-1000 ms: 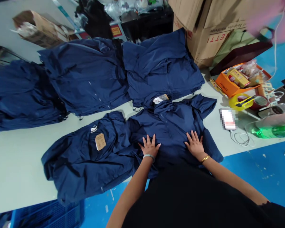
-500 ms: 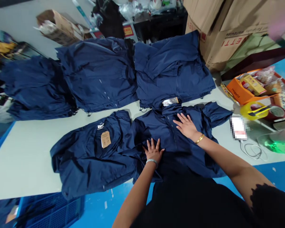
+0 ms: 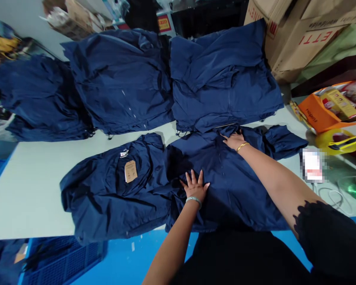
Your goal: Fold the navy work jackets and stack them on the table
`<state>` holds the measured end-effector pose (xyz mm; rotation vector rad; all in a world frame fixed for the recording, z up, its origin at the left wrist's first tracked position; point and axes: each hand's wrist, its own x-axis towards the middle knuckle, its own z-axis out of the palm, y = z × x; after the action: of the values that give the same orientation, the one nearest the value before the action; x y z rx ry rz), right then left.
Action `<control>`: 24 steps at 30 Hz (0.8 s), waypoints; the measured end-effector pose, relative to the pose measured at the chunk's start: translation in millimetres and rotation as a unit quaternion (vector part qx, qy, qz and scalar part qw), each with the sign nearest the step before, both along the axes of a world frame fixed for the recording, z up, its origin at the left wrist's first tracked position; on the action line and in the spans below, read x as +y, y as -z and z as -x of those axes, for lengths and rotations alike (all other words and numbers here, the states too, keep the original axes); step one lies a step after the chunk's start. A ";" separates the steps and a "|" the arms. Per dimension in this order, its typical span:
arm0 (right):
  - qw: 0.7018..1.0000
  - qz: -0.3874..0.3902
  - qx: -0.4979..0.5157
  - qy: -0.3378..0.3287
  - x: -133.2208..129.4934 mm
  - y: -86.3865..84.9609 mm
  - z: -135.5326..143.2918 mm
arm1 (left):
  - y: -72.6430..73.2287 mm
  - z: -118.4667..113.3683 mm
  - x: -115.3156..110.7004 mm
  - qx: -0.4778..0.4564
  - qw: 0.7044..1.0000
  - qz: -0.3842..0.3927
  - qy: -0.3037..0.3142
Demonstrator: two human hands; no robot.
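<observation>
A navy jacket (image 3: 213,170) lies spread front up on the pale table, its zip running down the middle. My left hand (image 3: 195,187) rests flat on its left part, fingers spread. Near the collar is my right hand (image 3: 233,140); its thumb side points left and some fingertips are hidden in the fabric, so its grip is unclear. To the left, touching this jacket, lies a second navy jacket (image 3: 97,206) with a brown paper tag (image 3: 131,171) at its neck opening.
Three navy garment piles (image 3: 38,95) (image 3: 121,83) (image 3: 225,79) line the far side. Cardboard boxes (image 3: 296,43), an orange box (image 3: 320,114), yellow tape (image 3: 338,141) and a phone (image 3: 313,165) are at the right. A blue crate (image 3: 65,257) stands below the table's front edge (image 3: 32,233).
My right hand has moved up to the collar, and the jacket front lies smoother. The silver label at the collar has gone almost out of sight. The view has shifted slightly.
</observation>
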<state>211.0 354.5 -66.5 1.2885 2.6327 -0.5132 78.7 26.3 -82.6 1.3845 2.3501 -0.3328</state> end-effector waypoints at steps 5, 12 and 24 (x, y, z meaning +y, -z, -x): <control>0.993 -0.104 0.046 -0.017 -77.0 -30.6 -52.5 | 0.7 0.8 1.4 0.005 1.000 0.007 0.004; 0.978 -0.181 0.054 0.089 -209.8 9.3 -156.3 | -0.1 1.4 -6.1 0.000 1.000 -0.004 -0.006; 0.982 -0.149 0.050 0.107 -191.6 64.8 -172.8 | 4.6 14.7 -1.6 -0.061 0.998 -0.003 -0.013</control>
<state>383.8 162.9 -131.3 1.6885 2.7491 -0.2185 64.0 24.8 -87.2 1.3366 2.2693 -0.2275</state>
